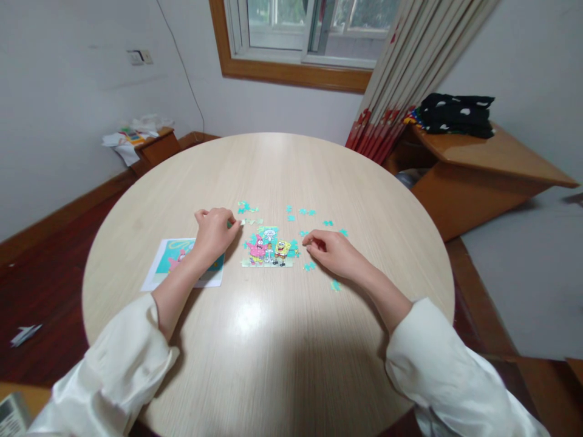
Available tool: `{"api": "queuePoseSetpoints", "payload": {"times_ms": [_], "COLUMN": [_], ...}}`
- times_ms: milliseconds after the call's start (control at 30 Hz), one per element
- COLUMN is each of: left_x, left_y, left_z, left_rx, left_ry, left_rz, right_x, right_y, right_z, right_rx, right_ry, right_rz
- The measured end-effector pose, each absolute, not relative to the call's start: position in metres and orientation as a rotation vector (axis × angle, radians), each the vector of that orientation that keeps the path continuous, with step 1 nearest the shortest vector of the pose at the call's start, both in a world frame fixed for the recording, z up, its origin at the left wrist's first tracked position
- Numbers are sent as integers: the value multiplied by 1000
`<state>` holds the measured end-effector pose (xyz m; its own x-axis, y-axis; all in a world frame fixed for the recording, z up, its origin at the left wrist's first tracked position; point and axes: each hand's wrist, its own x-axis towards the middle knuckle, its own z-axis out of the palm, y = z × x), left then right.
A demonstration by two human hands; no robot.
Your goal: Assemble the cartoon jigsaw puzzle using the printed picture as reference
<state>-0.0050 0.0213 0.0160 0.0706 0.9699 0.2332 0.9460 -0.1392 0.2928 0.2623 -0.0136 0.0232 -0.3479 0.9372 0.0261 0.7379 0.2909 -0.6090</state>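
Observation:
A partly joined jigsaw puzzle (268, 247) lies on the table, showing a pink starfish, a tall pale figure and a yellow square figure. My left hand (216, 232) is at its upper left, thumb and forefinger pinched beside a short row of pale puzzle pieces (252, 221). Whatever is between those fingertips is too small to make out. To the right of the puzzle is my right hand (334, 252), its fingers curled and the tips slightly apart, nothing visible between them. Beneath my left forearm lies a printed reference picture (166, 262), partly covered.
Loose turquoise pieces are scattered behind and right of the puzzle, including a cluster (245, 207) and one near the front (336, 285). The round wooden table (273, 346) carries everything. A wooden cabinet (496, 158) with folded black cloth (455, 115) stands at right.

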Motion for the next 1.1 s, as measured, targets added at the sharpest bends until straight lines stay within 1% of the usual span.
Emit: {"api": "queuePoseSetpoints", "payload": {"times_ms": [267, 500, 800, 1100], "left_x": [-28, -38, -42, -41], "left_y": [26, 28, 26, 29], "left_z": [18, 14, 23, 17], "left_rx": [2004, 1994, 1937, 1965], "left_ry": [2224, 2187, 2199, 2216], "left_rz": [702, 589, 583, 428], "right_x": [262, 262, 259, 260], "right_y": [-14, -13, -14, -15], "right_z": [23, 21, 24, 24], "right_rx": [-1506, -1521, -1534, -1507], "right_ry": [-2181, -2190, -2197, -2188], "right_rz": [728, 721, 726, 723]}}
